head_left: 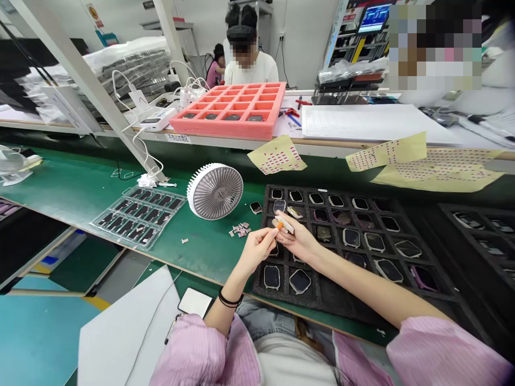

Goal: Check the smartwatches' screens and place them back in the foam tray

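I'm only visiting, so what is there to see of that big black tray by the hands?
The black tray looks like dark foam, divided into rows of compartments. Many hold watch-like devices with rounded-square faces and silvery or purplish casings. It lies flat on the green table, with a small white patch on its far rim. The right hand and forearm hide part of it; whether they touch it is unclear.

Left grip (257, 247): pinched | right grip (296, 237): curled, just beside it | left forearm (218, 315), right forearm (358, 276): angled inward
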Demonstrator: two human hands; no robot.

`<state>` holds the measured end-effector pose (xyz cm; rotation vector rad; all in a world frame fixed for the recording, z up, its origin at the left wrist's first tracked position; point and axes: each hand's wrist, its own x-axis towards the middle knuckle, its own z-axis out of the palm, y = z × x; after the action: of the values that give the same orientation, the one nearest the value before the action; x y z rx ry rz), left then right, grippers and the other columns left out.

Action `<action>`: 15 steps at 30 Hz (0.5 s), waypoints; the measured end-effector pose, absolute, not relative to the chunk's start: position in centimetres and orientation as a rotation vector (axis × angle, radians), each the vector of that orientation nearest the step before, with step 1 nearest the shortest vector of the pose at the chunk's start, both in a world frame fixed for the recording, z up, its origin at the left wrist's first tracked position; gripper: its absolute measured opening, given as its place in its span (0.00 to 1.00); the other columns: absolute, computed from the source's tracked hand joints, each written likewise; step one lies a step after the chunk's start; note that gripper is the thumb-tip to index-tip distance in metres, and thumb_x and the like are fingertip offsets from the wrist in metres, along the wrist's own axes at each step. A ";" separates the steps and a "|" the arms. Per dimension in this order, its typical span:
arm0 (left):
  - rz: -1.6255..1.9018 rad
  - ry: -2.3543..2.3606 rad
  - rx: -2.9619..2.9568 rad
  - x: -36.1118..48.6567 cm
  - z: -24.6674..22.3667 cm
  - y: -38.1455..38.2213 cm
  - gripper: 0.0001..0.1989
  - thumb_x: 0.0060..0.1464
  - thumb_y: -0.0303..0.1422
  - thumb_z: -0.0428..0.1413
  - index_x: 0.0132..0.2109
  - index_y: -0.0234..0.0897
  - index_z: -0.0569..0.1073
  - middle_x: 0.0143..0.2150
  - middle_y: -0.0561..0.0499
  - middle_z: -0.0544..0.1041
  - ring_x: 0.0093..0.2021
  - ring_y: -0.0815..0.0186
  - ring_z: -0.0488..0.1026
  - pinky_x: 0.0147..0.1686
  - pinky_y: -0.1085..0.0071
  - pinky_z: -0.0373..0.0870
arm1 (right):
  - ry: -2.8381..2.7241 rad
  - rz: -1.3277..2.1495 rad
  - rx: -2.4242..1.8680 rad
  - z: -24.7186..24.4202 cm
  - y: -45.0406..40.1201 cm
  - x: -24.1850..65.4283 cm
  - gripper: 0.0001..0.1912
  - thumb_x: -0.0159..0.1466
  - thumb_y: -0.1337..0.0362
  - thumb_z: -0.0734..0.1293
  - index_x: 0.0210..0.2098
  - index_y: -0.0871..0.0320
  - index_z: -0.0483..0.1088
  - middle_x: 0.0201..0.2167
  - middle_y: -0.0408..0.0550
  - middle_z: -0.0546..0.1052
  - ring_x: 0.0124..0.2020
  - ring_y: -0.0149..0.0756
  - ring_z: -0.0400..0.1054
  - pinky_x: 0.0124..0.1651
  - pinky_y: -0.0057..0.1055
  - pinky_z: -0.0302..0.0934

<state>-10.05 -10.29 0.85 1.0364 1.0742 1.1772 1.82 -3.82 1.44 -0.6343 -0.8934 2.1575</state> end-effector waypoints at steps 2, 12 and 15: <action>1.190 1.085 1.021 -10.0 0.5 -10.2 0.26 0.49 0.56 0.56 0.30 0.34 0.69 0.15 0.63 0.54 0.14 0.80 0.45 0.13 0.78 0.42 | -0.882 2.145 -0.654 1.2 -3.6 1.8 0.21 0.55 0.52 0.72 0.20 0.56 0.59 0.10 0.32 0.55 0.10 0.19 0.41 0.12 0.21 0.35; 1.265 1.204 1.068 -10.8 -0.1 -9.0 0.24 0.48 0.53 0.57 0.26 0.36 0.64 0.18 0.61 0.58 0.16 0.78 0.51 0.16 0.78 0.48 | -1.245 1.753 -0.806 -0.1 -3.9 1.7 0.13 0.57 0.55 0.69 0.38 0.52 0.66 0.22 0.37 0.68 0.18 0.28 0.57 0.20 0.24 0.50; 1.239 1.273 0.986 -12.6 -0.5 -9.3 0.23 0.51 0.52 0.54 0.26 0.38 0.61 0.16 0.64 0.50 0.13 0.78 0.44 0.15 0.77 0.42 | -1.410 1.510 -0.860 -1.0 -2.4 2.4 0.12 0.59 0.53 0.66 0.38 0.52 0.65 0.26 0.39 0.69 0.23 0.31 0.60 0.24 0.27 0.53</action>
<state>-12.60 -9.29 -0.54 0.9860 1.2734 1.2387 2.40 -2.39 -1.00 -0.8598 -1.4098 1.5099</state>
